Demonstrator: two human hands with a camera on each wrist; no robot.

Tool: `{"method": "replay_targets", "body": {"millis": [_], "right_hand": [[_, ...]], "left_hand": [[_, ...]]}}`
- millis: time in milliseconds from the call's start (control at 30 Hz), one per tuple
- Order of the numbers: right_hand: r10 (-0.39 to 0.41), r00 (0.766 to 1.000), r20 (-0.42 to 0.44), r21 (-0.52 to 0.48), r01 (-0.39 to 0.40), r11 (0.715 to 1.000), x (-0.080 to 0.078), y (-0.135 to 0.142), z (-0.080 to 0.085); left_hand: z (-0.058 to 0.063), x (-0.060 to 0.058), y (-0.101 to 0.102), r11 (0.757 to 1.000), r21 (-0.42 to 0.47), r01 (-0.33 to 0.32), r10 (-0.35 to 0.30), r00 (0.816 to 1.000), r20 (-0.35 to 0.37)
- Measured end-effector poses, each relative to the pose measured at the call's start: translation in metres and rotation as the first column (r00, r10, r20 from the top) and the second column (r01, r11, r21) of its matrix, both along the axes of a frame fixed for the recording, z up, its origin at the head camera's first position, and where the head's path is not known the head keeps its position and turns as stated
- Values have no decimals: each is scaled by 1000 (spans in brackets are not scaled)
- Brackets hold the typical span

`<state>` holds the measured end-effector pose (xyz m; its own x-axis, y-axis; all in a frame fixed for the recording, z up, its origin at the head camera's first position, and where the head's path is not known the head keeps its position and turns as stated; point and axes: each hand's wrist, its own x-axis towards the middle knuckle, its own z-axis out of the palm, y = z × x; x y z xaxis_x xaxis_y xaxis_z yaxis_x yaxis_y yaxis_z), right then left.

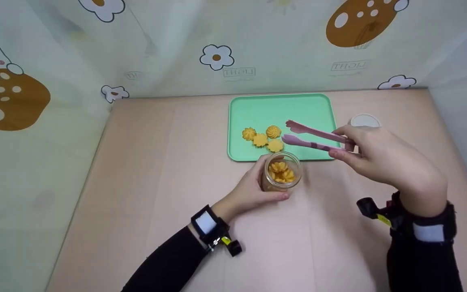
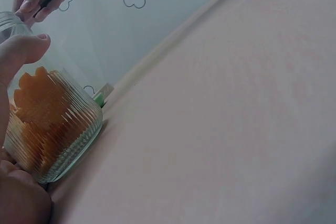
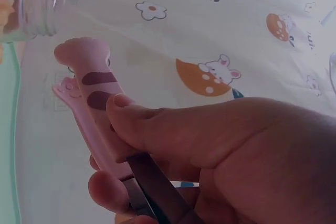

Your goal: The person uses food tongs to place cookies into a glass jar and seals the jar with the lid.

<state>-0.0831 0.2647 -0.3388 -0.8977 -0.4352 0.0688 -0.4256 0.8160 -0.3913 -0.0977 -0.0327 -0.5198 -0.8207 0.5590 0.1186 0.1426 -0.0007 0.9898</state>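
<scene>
Ribbed glass jar (image 2: 79, 145), mouth uncovered, part filled with yellow-orange flower-shaped cookies (image 1: 283, 173); gripped at the side by the left hand (image 1: 253, 186), thumb and fingers around the glass, just in front of the tray.

Pink paw-tipped tongs (image 1: 318, 133), arms parted, dark stripes on one arm; held between thumb and fingers of the right hand (image 1: 391, 158), tips over the tray, pointing left, nothing between them.

Four loose cookies (image 1: 260, 140), flower-shaped, grouped at the near left part of a mint-green rectangular tray (image 1: 282, 109); beyond the jar, left of the tong tips.

White round lid (image 1: 365, 120), right of the tray, partly hidden by the right hand.

Table (image 1: 176, 162): pale pink-beige covering. Surround: pale hanging sheets (image 1: 168, 52) printed with white flowers, brown spotted shapes and a rabbit. Both arms: black sleeves (image 1: 164, 259), wrist straps with small cameras.
</scene>
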Motion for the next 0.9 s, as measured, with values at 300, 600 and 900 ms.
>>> {"method": "replay_targets", "body": {"millis": [300, 600, 900], "right_hand": [[-20, 999, 49, 37, 19, 999, -18, -10, -15], [-59, 995, 83, 48, 55, 997, -45, -31, -50], [-128, 989, 79, 56, 124, 991, -60, -39, -79]], "left_hand": [[1, 0, -1, 1000, 6, -6, 6, 1000, 10], [0, 0, 1, 1000, 13, 3, -3, 1000, -14], [-2, 0, 0, 1000, 18, 1, 0, 1000, -19]]}}
